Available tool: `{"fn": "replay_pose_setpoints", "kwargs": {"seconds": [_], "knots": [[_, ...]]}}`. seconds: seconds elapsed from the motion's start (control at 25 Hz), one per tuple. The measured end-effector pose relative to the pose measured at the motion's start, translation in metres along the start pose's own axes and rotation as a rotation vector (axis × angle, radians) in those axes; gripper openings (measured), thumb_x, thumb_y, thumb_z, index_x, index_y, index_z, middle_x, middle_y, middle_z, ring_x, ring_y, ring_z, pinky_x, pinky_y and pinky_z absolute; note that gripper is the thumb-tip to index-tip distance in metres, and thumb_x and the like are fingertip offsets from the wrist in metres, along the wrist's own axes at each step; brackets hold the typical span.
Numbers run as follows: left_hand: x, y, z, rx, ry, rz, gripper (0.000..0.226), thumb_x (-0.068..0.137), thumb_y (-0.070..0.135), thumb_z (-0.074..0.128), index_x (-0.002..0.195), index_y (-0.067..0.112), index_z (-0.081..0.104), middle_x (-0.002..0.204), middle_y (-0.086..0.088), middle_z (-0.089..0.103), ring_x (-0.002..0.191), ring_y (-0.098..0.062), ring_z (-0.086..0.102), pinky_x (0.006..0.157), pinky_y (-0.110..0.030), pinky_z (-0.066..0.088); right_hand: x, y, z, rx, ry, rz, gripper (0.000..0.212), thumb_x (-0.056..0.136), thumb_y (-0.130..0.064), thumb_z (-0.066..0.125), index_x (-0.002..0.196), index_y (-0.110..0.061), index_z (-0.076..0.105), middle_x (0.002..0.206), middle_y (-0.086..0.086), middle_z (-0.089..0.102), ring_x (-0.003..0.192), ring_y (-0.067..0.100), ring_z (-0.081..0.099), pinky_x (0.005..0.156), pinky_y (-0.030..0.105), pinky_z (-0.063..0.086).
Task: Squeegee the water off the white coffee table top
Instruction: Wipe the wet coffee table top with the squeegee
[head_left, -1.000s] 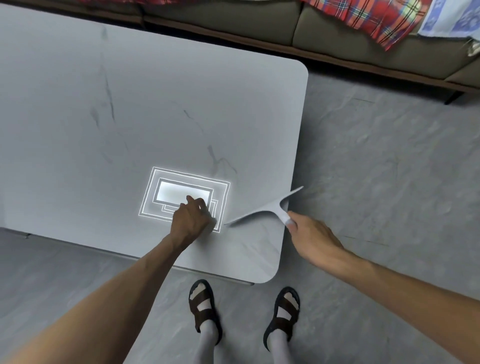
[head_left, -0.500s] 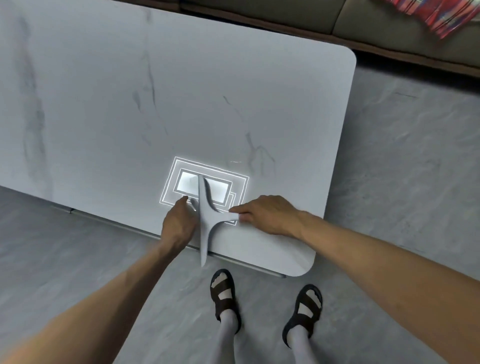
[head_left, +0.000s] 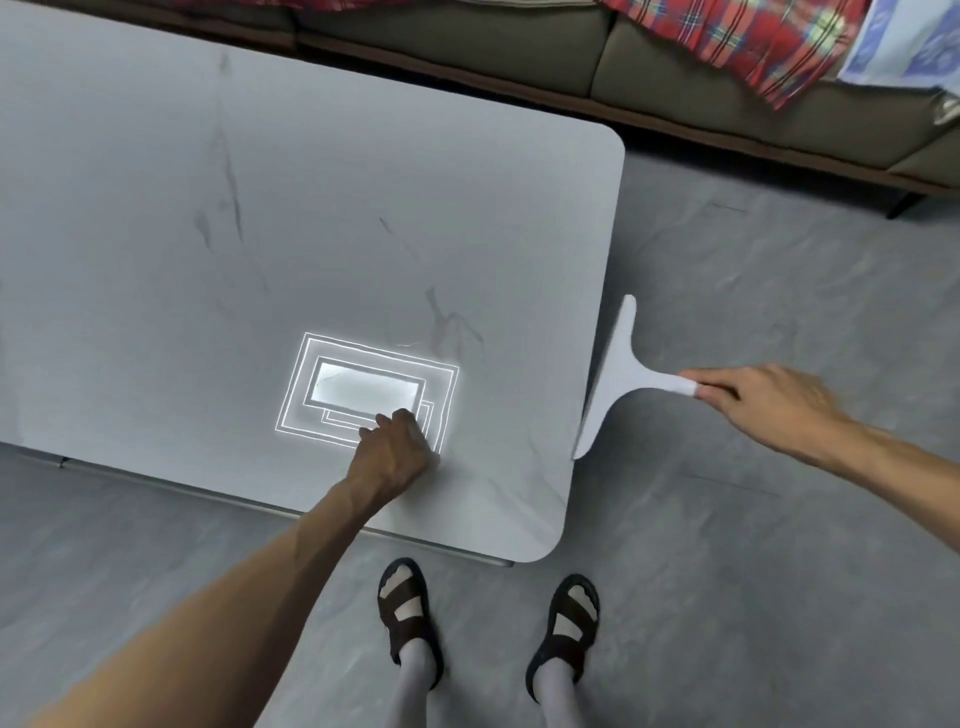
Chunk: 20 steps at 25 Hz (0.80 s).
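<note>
Squeegee: the white squeegee (head_left: 615, 379) is hanging at the right of the frame. Its blade is running along the right-hand edge of the table (head_left: 260, 208), just beside it and mostly over the floor (head_left: 779, 260). Whether the rubber is touching the rim, I cannot tell.
Right hand: the right hand (head_left: 769, 405) is pinching the end of the handle, with the fingers (head_left: 722, 387) closing narrowly on the tip rather than wrapping it.
Left hand: the left hand (head_left: 395, 447) is resting on the table at lower centre, knuckles down and fingers curling under. Nothing is showing inside them. It is overlapping the lower corner of the bright light reflection (head_left: 363, 389).
Water: no drops or film are showing clearly on the marbled top, so I am not judging how much is left.
Step in hand: the blade seems to be finishing a stroke off the right edge, or getting ready to go back for another.
Doing it well: a fuller hold on the handle is likely giving steadier pressure than a fingertip pinch. The blade is best set down flat towards the left of the frame, tilting slightly and overlapping the strip already wiped. The bracing hand is sitting in the path and probably needs moving first.
Risk: water pushed over this edge is likely landing on the floor near the sandalled feet (head_left: 405, 603).
Surroundings: a sofa (head_left: 675, 67) with a plaid cloth (head_left: 753, 41) is lying along the top of the frame.
</note>
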<state>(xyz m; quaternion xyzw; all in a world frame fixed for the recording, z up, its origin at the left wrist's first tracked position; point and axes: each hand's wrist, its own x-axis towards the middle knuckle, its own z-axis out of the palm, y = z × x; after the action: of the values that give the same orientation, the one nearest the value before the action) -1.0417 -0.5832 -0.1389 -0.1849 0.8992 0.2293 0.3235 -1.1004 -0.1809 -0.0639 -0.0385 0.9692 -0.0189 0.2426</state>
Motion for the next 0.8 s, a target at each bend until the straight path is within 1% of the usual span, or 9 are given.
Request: {"fn": "replay_pose_setpoints", "kwargs": {"seconds": [0.12,0.2,0.28,0.36,0.44,0.52,0.64,0.72,0.8], "knots": [[0.001,-0.013,-0.011,-0.125,0.193,-0.080,0.031,0.096,0.025,0.041,0.122,0.012,0.050,0.110,-0.018,0.069,0.101,-0.038,0.063,0.084,-0.037,0.048,0.012,-0.061,-0.004,0.021,-0.074,-0.234,0.035,0.089,-0.066,0.025,0.121,-0.074,0.038,0.112,-0.019,0.069,0.092,0.016,0.066,0.063,0.028,0.040],[0.001,-0.030,-0.018,-0.242,0.256,-0.161,0.032,0.097,0.027,0.041,0.125,0.013,0.049,0.116,-0.014,0.068,0.104,-0.037,0.062,0.086,-0.037,0.048,0.027,-0.129,0.007,0.055,-0.176,-0.430,0.041,0.088,-0.069,0.022,0.125,-0.070,0.038,0.123,-0.025,0.063,0.105,0.012,0.062,0.073,0.026,0.042],[0.003,-0.051,-0.027,-0.298,0.309,-0.236,0.037,0.096,0.027,0.042,0.130,0.013,0.045,0.122,-0.013,0.065,0.107,-0.036,0.061,0.088,-0.038,0.047,0.041,-0.202,0.028,0.076,-0.264,-0.586,0.038,0.095,-0.061,0.030,0.130,-0.061,0.043,0.133,-0.024,0.057,0.121,0.013,0.054,0.088,0.029,0.040],[0.006,-0.070,-0.037,-0.308,0.344,-0.282,0.040,0.094,0.021,0.043,0.133,0.013,0.042,0.122,-0.016,0.063,0.107,-0.038,0.060,0.088,-0.038,0.046,0.052,-0.262,0.048,0.087,-0.310,-0.660,0.036,0.098,-0.052,0.035,0.132,-0.056,0.046,0.135,-0.020,0.057,0.123,0.016,0.052,0.091,0.031,0.039],[0.013,-0.085,-0.043,-0.299,0.354,-0.292,0.046,0.090,0.016,0.043,0.135,0.013,0.040,0.122,-0.019,0.063,0.109,-0.039,0.059,0.089,-0.039,0.046,0.063,-0.298,0.058,0.117,-0.306,-0.664,0.036,0.098,-0.049,0.037,0.132,-0.053,0.049,0.133,-0.016,0.060,0.122,0.018,0.054,0.090,0.032,0.040],[0.018,-0.090,-0.044,-0.258,0.335,-0.289,0.048,0.091,0.019,0.042,0.137,0.011,0.039,0.119,-0.021,0.064,0.110,-0.040,0.059,0.088,-0.039,0.045,0.075,-0.301,0.061,0.146,-0.282,-0.629,0.036,0.097,-0.048,0.036,0.130,-0.052,0.051,0.132,-0.014,0.061,0.120,0.021,0.055,0.091,0.035,0.044],[0.019,-0.078,-0.036,-0.235,0.255,-0.185,0.048,0.091,0.016,0.050,0.137,0.010,0.041,0.122,-0.020,0.062,0.110,-0.037,0.060,0.083,-0.034,0.044,0.087,-0.253,0.052,0.184,-0.224,-0.509,0.037,0.096,-0.049,0.032,0.128,-0.057,0.048,0.132,-0.016,0.060,0.118,0.022,0.055,0.089,0.037,0.044],[0.017,-0.060,-0.027,-0.196,0.191,-0.077,0.053,0.087,0.008,0.056,0.138,0.008,0.041,0.133,-0.017,0.053,0.118,-0.035,0.055,0.090,-0.034,0.045,0.085,-0.199,0.044,0.205,-0.179,-0.366,0.037,0.095,-0.052,0.031,0.128,-0.062,0.045,0.133,-0.017,0.059,0.117,0.022,0.056,0.085,0.035,0.044],[0.014,-0.038,-0.014,-0.117,0.152,0.006,0.055,0.085,0.008,0.058,0.137,0.007,0.042,0.140,-0.014,0.046,0.125,-0.034,0.048,0.099,-0.038,0.042,0.071,-0.138,0.038,0.223,-0.130,-0.216,0.035,0.097,-0.053,0.034,0.128,-0.061,0.048,0.132,-0.013,0.061,0.113,0.023,0.059,0.081,0.034,0.047]]}}
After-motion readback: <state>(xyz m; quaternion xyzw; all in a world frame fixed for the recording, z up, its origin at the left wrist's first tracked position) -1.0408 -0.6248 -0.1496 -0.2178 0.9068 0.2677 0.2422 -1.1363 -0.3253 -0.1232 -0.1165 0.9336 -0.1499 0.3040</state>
